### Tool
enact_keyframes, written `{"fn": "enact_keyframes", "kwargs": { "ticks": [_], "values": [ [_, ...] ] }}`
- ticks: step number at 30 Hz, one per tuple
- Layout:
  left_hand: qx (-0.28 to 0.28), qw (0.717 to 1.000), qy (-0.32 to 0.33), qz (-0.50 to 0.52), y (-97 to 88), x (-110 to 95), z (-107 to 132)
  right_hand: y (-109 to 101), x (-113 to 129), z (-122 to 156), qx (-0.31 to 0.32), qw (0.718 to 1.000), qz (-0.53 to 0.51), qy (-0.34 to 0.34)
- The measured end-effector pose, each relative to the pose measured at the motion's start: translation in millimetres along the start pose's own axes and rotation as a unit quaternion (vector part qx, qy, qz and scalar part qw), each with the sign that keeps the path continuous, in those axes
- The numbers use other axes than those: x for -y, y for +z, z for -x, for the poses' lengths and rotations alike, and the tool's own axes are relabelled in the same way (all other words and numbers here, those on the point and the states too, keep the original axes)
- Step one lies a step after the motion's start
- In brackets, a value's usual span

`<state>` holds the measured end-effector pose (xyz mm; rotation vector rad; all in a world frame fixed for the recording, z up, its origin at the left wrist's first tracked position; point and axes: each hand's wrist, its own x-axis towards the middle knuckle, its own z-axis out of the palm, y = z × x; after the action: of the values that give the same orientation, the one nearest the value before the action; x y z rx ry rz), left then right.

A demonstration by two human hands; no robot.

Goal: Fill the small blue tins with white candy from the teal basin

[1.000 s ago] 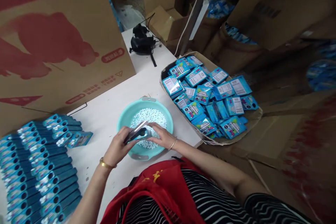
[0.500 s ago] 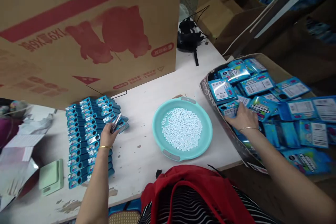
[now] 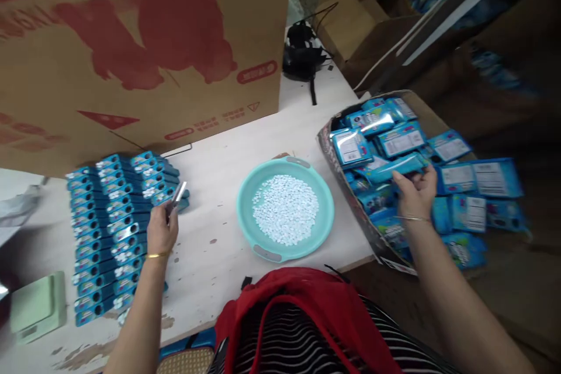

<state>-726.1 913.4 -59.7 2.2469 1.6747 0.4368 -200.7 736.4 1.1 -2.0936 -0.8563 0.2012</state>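
Note:
My left hand point(image 3: 162, 231) is closed around a small silvery metal tool point(image 3: 178, 193); its exact kind is unclear. It is beside the right edge of the stacked rows of blue packets point(image 3: 127, 210), several with small white pieces at their ends. My right hand point(image 3: 415, 194) pinches a glossy blue packet point(image 3: 390, 168) over an open cardboard box point(image 3: 348, 198) heaped with similar packets point(image 3: 401, 139). Between my hands stands a turquoise basin point(image 3: 243, 219) holding many small white pellets point(image 3: 287, 210).
A large carton point(image 3: 175, 64) with red printing stands along the back of the white table point(image 3: 210, 263). At far left lies a pale green scale point(image 3: 37, 304). A black object with straps point(image 3: 302, 58) sits behind the basin, near another open carton point(image 3: 350, 23).
My right hand has taken hold of a blue packet and raised it from the heap. My left hand has turned the metal tool more upright, away from the rows. The whole view has shifted.

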Motion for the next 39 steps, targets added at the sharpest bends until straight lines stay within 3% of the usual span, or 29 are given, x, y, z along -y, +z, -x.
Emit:
{"fn": "enact_keyframes", "kwargs": {
  "ticks": [2, 4, 6, 8, 11, 14, 19, 21, 25, 29, 31, 33, 36, 39],
  "values": [
    [0.076, 0.994, 0.075, 0.039, 16.9, -45, 1, -7, 20, 6, 0.057, 0.977, -0.202, 0.044],
    [0.157, 0.974, 0.151, 0.058, 46.5, -93, -2, -4, 35, 16, 0.123, 0.912, -0.379, 0.102],
    [0.212, 0.956, 0.196, 0.044, 84.4, -137, -12, 8, 39, 30, 0.197, 0.838, -0.479, 0.171],
    [0.238, 0.949, 0.208, 0.009, 123.0, -169, -25, 25, 33, 46, 0.254, 0.788, -0.510, 0.235],
    [0.258, 0.939, 0.224, -0.024, 165.6, -195, -42, 51, 9, 69, 0.277, 0.762, -0.504, 0.298],
    [0.295, 0.919, 0.261, -0.032, 182.7, -201, -40, 68, -15, 85, 0.236, 0.768, -0.493, 0.334],
    [0.375, 0.878, 0.297, -0.016, 179.5, -196, -10, 82, -33, 90, 0.107, 0.810, -0.474, 0.328],
    [0.405, 0.865, 0.295, -0.001, 177.1, -195, 4, 85, -35, 89, 0.083, 0.818, -0.466, 0.328],
    [0.455, 0.844, 0.279, 0.053, 174.2, -198, 26, 86, -31, 87, 0.090, 0.827, -0.460, 0.311],
    [0.478, 0.831, 0.261, 0.117, 163.5, -200, 31, 79, -21, 86, 0.125, 0.821, -0.477, 0.288],
    [0.476, 0.831, 0.253, 0.138, 151.5, -198, 27, 74, -19, 83, 0.146, 0.827, -0.477, 0.260],
    [0.460, 0.837, 0.243, 0.168, 134.0, -196, 20, 68, -18, 79, 0.154, 0.858, -0.445, 0.203],
    [0.426, 0.848, 0.235, 0.211, 98.0, -194, 6, 63, -19, 73, 0.164, 0.923, -0.342, 0.072],
    [0.399, 0.860, 0.246, 0.203, 56.7, -199, -8, 63, -17, 73, 0.189, 0.952, -0.231, -0.071]
  ]
}}
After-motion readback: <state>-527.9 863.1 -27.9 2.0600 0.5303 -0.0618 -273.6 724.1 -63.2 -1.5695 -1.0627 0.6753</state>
